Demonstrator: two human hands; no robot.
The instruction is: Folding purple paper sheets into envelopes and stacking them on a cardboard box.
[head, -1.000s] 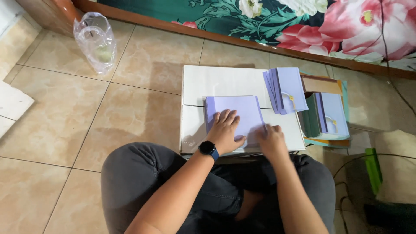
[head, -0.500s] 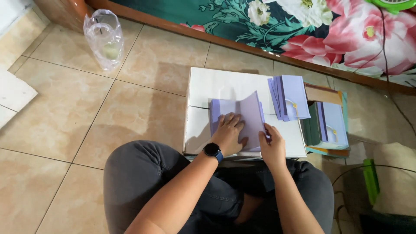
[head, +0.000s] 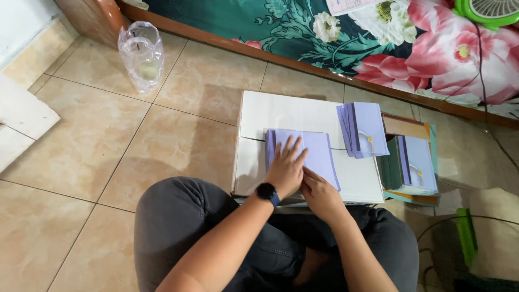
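Lilac paper, a folded sheet (head: 311, 151), lay flat on the near half of a white cardboard box (head: 281, 111) that served as the worktop on the tiled floor (head: 162, 140). The left hand (head: 285, 168), with a black watch (head: 267, 192) on its wrist, was spread open with the palm down and the fingers fanned across the sheet, pressing it against the box rather than gripping it. The right hand (head: 320, 193) sat just beside it at the sheet's near edge, close to the box's near edge, its fingertips touching the paper; whether they pinched the edge or only rested on it could not be told. Near the box's far right corner lay a stack of lilac folded sheets (head: 363, 128), apart from the one under the hands. Off the right edge of the box, a second stack of lilac sheets (head: 417, 163) rested on a pile of green and brown covers (head: 403, 127). Well away to the far left, a clear plastic jug (head: 141, 54) stood on the floor.
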